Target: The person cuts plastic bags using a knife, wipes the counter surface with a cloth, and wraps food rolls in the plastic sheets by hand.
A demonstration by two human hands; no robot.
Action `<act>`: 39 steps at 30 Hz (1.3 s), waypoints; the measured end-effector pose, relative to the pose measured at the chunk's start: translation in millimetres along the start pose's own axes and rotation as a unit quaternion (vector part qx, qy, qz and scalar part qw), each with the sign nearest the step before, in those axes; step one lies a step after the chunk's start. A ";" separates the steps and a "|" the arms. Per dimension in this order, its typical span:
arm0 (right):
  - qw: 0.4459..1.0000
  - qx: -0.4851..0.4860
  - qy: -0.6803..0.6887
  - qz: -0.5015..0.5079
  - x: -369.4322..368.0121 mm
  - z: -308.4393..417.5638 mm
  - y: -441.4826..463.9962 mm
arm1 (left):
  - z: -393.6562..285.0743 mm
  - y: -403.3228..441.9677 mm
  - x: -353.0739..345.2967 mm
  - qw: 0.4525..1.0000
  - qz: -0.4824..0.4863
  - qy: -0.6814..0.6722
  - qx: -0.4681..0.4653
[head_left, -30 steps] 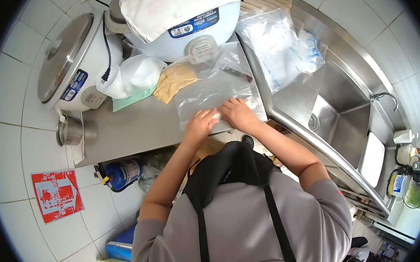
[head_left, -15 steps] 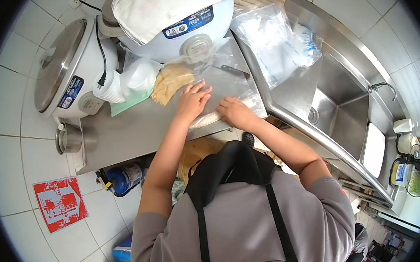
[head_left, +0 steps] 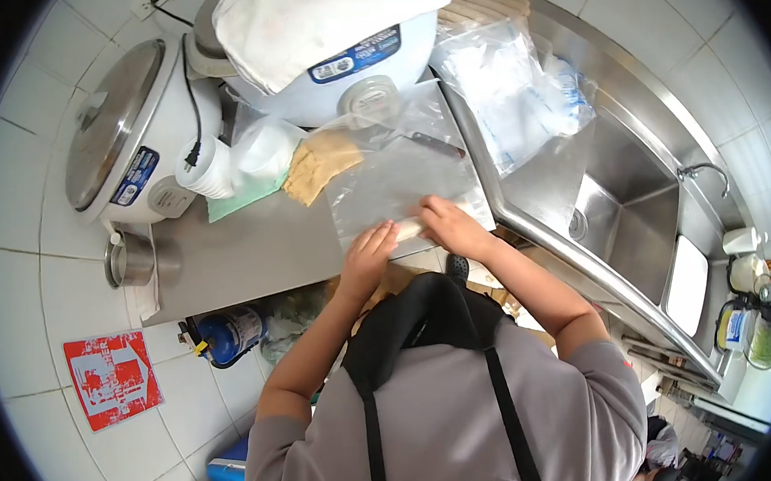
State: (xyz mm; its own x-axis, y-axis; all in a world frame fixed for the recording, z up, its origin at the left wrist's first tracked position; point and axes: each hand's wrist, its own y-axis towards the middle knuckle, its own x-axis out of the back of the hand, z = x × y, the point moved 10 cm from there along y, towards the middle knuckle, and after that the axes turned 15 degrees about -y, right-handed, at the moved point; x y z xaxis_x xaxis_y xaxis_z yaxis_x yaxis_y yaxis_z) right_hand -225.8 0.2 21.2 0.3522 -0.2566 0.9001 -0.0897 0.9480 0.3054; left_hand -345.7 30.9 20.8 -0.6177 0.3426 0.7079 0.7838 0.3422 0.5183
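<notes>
Pale roll (head_left: 410, 230) lies at the frame's centre, near the lower edge of the counter (head_left: 225, 252); its long axis runs crosswise, rising slightly rightward; left hand (head_left: 370, 254) and right hand (head_left: 452, 227), set apart, both touch it, neither nearer; the right one hides where it stops; I cannot tell whether they grip or merely press, or whether the plastic sheet (head_left: 382, 189) wraps it.

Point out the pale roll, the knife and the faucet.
Pale roll (head_left: 410, 229): head view, on its exposed middle.
Knife (head_left: 439, 145): head view, midway along its dark length.
Faucet (head_left: 709, 168): head view, on its curved neck.
</notes>
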 end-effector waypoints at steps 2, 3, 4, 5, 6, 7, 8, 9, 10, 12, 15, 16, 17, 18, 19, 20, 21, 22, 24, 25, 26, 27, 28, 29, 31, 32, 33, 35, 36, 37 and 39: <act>0.999 0.003 -0.007 -0.032 9.4 -3.0 -10.0 | 6.2 -1.7 5.7 0.999 -0.011 -0.036 0.012; 1.000 0.004 -0.020 -0.018 3.4 -9.2 -15.6 | 8.6 -6.1 9.8 0.998 -0.015 -0.051 0.021; 0.999 0.004 -0.032 -0.003 0.1 -13.7 -19.0 | 11.3 -9.5 13.5 0.997 -0.021 -0.065 0.034; 1.000 -0.001 -0.027 0.001 -1.2 -18.4 -23.0 | 13.7 -11.9 14.2 0.995 -0.026 -0.084 0.045; 1.000 -0.001 -0.025 -0.012 5.1 -16.9 -23.3 | 15.6 -14.1 15.0 0.992 -0.031 -0.106 0.055; 1.000 -0.004 -0.008 -0.024 4.1 -18.7 -24.7 | 19.3 -16.8 15.5 0.991 -0.028 -0.110 0.070; 0.999 -0.012 0.006 -0.035 5.0 -24.2 -27.5 | 23.0 -18.4 15.1 0.989 -0.023 -0.118 0.082; 0.999 -0.010 0.015 -0.035 10.4 -23.2 -26.1 | 24.2 -20.6 12.1 0.987 -0.015 -0.131 0.092; 0.999 -0.010 0.021 -0.036 17.9 -21.1 -22.3 | 24.6 -21.2 13.2 0.988 -0.015 -0.106 0.109; 0.998 -0.031 0.048 -0.026 23.9 -25.1 -18.0 | 28.3 -19.4 19.6 0.989 -0.016 -0.054 0.135; 0.997 -0.038 0.064 -0.022 29.2 -29.8 -8.5 | 43.2 -22.8 27.4 0.974 -0.032 -0.068 0.214; 0.996 -0.044 0.077 -0.010 26.4 -33.2 -6.6 | 44.0 -22.7 29.4 0.971 -0.046 -0.053 0.227; 0.995 -0.050 0.091 0.001 23.3 -36.6 -4.1 | 45.1 -23.7 32.6 0.968 -0.061 -0.036 0.242; 0.994 -0.049 0.094 0.003 22.3 -39.3 -0.5 | 45.4 -20.9 38.3 0.963 -0.076 -0.019 0.256; 0.994 -0.049 0.097 0.006 20.6 -41.5 1.8 | 30.6 -11.5 44.5 0.971 -0.090 0.063 0.213; 0.993 -0.050 0.103 0.011 17.5 -42.6 2.0 | 19.0 -2.6 37.5 0.979 -0.087 0.051 0.175; 0.993 -0.048 0.104 0.011 15.5 -44.2 3.0 | 8.4 9.0 28.7 0.986 -0.085 0.039 0.136; 0.993 -0.045 0.106 0.011 13.3 -45.2 3.5 | -2.1 17.7 21.1 0.991 -0.082 0.027 0.098; 0.994 -0.044 0.095 0.019 10.1 -47.4 4.4 | -6.0 28.8 -1.9 0.996 -0.039 -0.018 0.077; 0.995 -0.047 0.084 0.028 7.9 -48.2 3.5 | -7.0 29.6 -11.1 0.997 -0.017 -0.041 0.068; 0.996 -0.049 0.072 0.036 7.5 -50.3 3.7 | -4.9 29.4 -13.3 0.997 -0.012 -0.048 0.067; 0.998 -0.046 0.022 0.037 10.5 -48.1 5.1 | -0.9 30.6 -14.4 0.996 -0.008 -0.054 0.064; 0.998 -0.045 -0.027 0.037 12.5 -40.3 4.7 | 2.7 31.6 -15.9 0.996 -0.002 -0.061 0.060; 0.995 -0.044 -0.076 0.038 12.9 -32.9 4.6 | 5.8 32.4 -18.1 0.997 0.002 -0.055 0.055; 0.997 -0.014 -0.071 0.015 1.8 -12.6 1.9 | 7.2 31.6 -22.5 0.998 0.012 -0.046 0.049; 0.997 -0.017 -0.073 0.017 -4.2 -5.6 1.4 | 8.8 31.9 -23.3 0.997 0.016 -0.047 0.056; 0.997 -0.026 -0.075 0.013 -9.3 -4.5 -0.2 | 8.5 31.7 -22.8 0.997 0.021 -0.049 0.064; 0.996 -0.047 -0.081 0.006 -14.4 -8.5 -3.1 | 10.7 32.4 -23.0 0.995 0.023 -0.053 0.079; 0.997 -0.045 -0.068 -0.002 -10.3 -7.9 -3.3 | 13.4 30.2 -20.7 0.994 0.020 -0.055 0.089; 0.998 -0.043 -0.054 -0.009 -5.3 -6.9 -4.0 | 15.8 26.3 -18.4 0.993 0.018 -0.057 0.100; 0.998 -0.036 -0.042 -0.010 -3.1 -5.7 -6.1 | 22.1 21.5 -10.8 0.991 0.008 -0.062 0.122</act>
State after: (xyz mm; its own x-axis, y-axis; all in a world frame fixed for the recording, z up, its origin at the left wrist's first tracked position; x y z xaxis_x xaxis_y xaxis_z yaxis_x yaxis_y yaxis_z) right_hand -221.1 -3.7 14.8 0.2735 -0.2877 0.9178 -0.0159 0.9527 0.3034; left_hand -323.6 53.9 13.7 -0.6196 0.4500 0.6432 0.7646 0.5311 0.3650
